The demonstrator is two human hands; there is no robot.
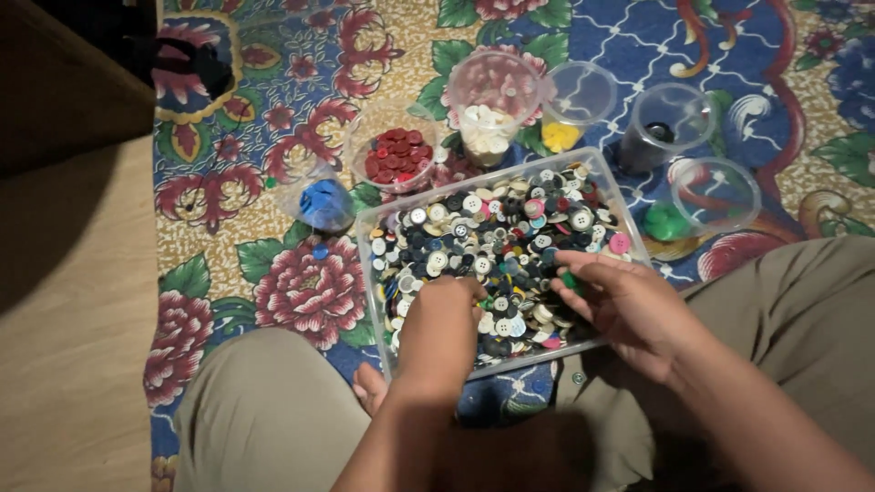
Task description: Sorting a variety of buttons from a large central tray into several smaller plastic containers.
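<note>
Buttons of many colours are filling the clear plastic tray that is sitting on the flowered cloth between my knees; my left hand is reaching down into the near side of the heap, its fingers curled and dipping among the buttons, though I cannot tell whether they are gripping one; my right hand is hovering at the tray's near right corner, its fingers half curled and pinching a small green button. Beyond the tray, clear cups are standing in a row: one is holding red buttons, one white buttons, one yellow buttons, one dark buttons and one green buttons at the right; blue buttons are lying in a cup at the far left.
</note>
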